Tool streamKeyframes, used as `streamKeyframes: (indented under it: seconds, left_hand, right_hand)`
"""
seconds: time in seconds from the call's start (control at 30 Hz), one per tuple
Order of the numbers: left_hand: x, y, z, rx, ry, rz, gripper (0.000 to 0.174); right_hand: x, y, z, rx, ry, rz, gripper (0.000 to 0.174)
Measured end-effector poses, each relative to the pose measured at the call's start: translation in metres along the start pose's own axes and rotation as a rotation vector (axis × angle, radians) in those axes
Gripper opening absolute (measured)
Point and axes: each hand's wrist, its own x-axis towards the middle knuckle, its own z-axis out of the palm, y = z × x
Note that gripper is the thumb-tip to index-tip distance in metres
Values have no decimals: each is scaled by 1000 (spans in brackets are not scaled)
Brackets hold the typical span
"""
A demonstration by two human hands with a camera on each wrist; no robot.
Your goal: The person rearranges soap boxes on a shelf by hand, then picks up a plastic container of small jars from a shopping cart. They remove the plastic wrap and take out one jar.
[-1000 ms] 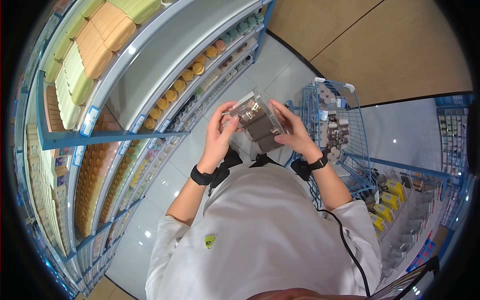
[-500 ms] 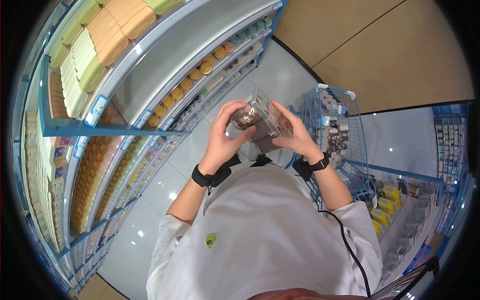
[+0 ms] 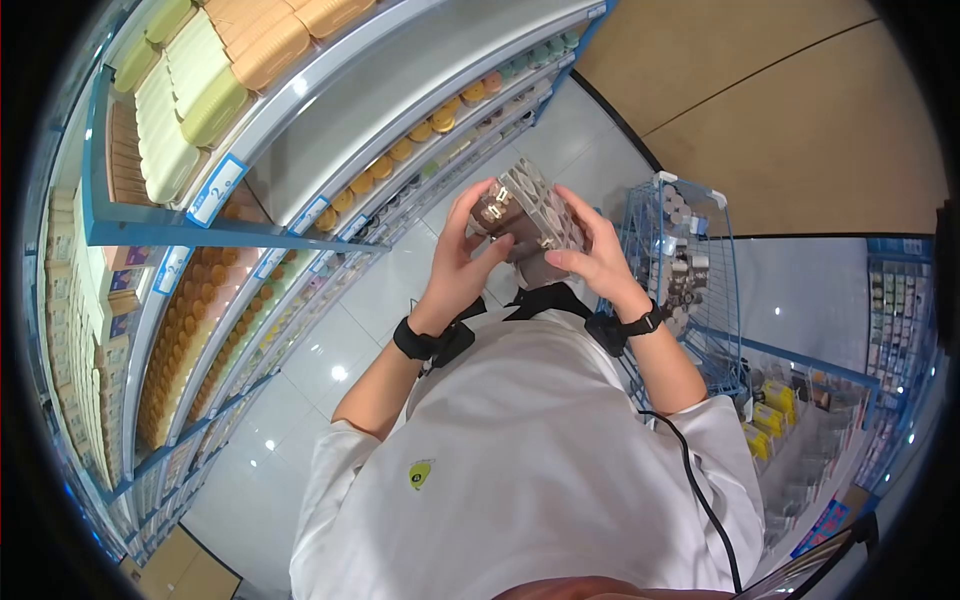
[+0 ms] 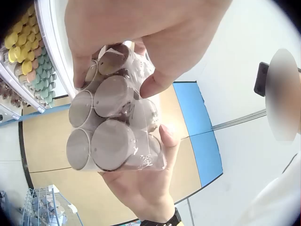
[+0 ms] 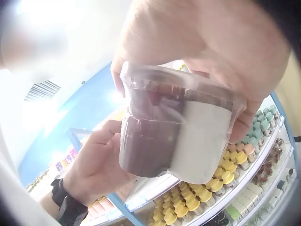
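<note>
A clear-wrapped pack of brown cylindrical cups [image 3: 548,205] is held in front of the chest by both hands. My left hand [image 3: 465,265] grips one end, its thumb on the brown side. The right hand [image 3: 603,262] grips the opposite end, thumb along the lower edge. Round grey-brown cup ends of the pack [image 4: 112,143] face the left wrist camera, with wrinkled film around them. In the right wrist view, the pack [image 5: 153,146] shows one brown cylinder and one with a white panel side by side. Parts of several fingers are hidden behind the pack.
On the left stands a shelf unit [image 3: 350,95] with rows of yellow-lidded jars [image 3: 400,150] and peach and pale green packs [image 3: 210,65]. A blue wire cart [image 3: 716,198] holding several grey and brown cups stands at right, beside a tan panel [image 3: 770,110].
The pack has tilted so that its round cup ends show more toward the head camera. Both hands keep their grip. Shelves and cart have shifted rightward in the head view.
</note>
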Motion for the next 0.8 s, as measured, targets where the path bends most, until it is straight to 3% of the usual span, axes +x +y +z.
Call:
streamKeyframes:
  seconds: [0.43,0.8]
  left_hand:
    - [26,10,16,-81,134,24,66]
    - [37,-17,28,-55,171,111,67]
  right_hand:
    - [33,-2,-22,-147,-61,-151,101]
    - [49,1,-43,-208,-78,-180,102]
